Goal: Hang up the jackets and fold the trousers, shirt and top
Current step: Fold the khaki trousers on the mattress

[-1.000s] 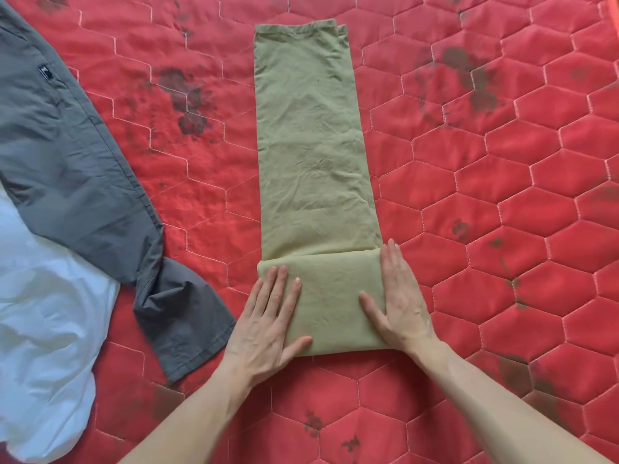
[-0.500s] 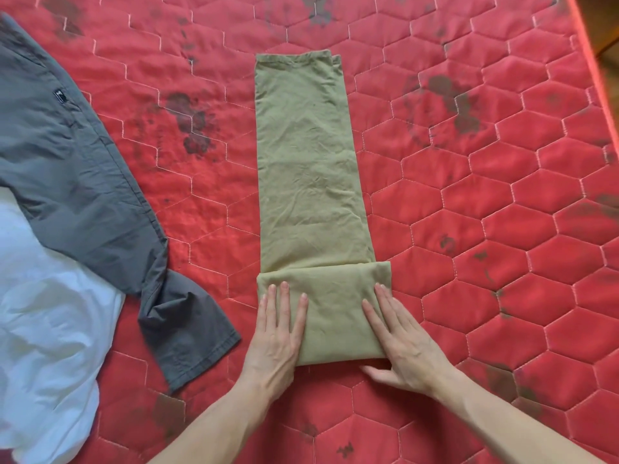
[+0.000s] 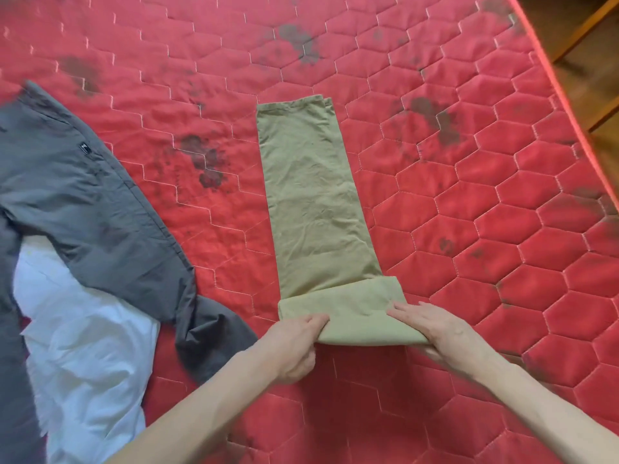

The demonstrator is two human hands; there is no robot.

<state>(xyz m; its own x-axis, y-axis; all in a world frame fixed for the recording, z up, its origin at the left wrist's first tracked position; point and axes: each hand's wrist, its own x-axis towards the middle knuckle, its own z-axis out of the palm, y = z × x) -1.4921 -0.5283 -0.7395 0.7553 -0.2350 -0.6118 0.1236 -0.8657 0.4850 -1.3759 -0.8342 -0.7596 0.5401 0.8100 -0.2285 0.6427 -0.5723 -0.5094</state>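
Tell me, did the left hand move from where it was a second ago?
Yes. The left hand slid off the top of the green trousers to their near left edge, where it now grips the folded end.

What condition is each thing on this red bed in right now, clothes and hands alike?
Olive trousers: laid out long, near end folded over once.
Left hand: fingers curled round the fold's left edge.
Right hand: fingers on top of the fold, thumb under its right edge.
Grey garment: spread out, creased, unfolded.
White garment: crumpled, partly under the grey one.
Red quilted mattress: dark stains in patches.
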